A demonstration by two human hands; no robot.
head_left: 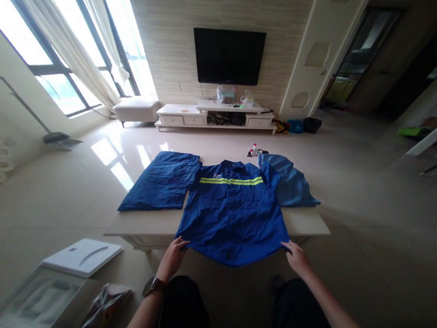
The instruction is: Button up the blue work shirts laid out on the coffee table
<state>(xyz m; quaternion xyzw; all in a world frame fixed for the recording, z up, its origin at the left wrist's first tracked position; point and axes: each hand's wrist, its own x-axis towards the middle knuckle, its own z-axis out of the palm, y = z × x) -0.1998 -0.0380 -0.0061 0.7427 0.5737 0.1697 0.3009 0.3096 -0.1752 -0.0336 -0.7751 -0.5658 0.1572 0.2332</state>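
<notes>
A blue work jacket [232, 212] with a yellow reflective stripe lies spread flat on a low white table [152, 225], its hem hanging over the near edge. My left hand [173, 257], with a watch on the wrist, pinches the hem's left corner. My right hand [297, 256] pinches the hem's right corner. One jacket sleeve [289, 182] is bunched to the right. A folded blue garment [162, 182] lies on the table to the left of the jacket.
A small bottle [255, 150] stands at the table's far edge. A white box and flat white lid [82, 256] sit on the floor at left, by crumpled paper [106, 303]. A TV and white cabinet [213, 116] line the far wall.
</notes>
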